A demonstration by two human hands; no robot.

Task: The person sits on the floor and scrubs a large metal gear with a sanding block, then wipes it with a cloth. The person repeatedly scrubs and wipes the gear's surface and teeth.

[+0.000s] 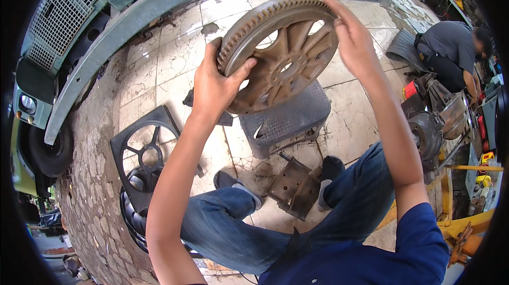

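Note:
A large rusty-brown flywheel [297, 41] with a toothed rim and spokes is tilted over a dark plastic stool [291, 113]. My left hand [216, 81] grips its left side, thumb across the inner face and fingers behind the teeth. At the upper right, my right hand [354, 36] lies against the rim with fingers stretched along the toothed edge; it is slightly blurred. Whether the wheel's lower edge rests on the stool I cannot tell. Between my feet, a rusty metal block with holes [294, 188] lies on the tiles.
To my left, a black fan shroud [154, 144] lies near a vehicle's grey bumper [127, 25]. A person in dark clothes [450, 46] bends over at the right, beside metal machine parts [427, 131]. Yellow metal framing [472, 224] stands at the lower right.

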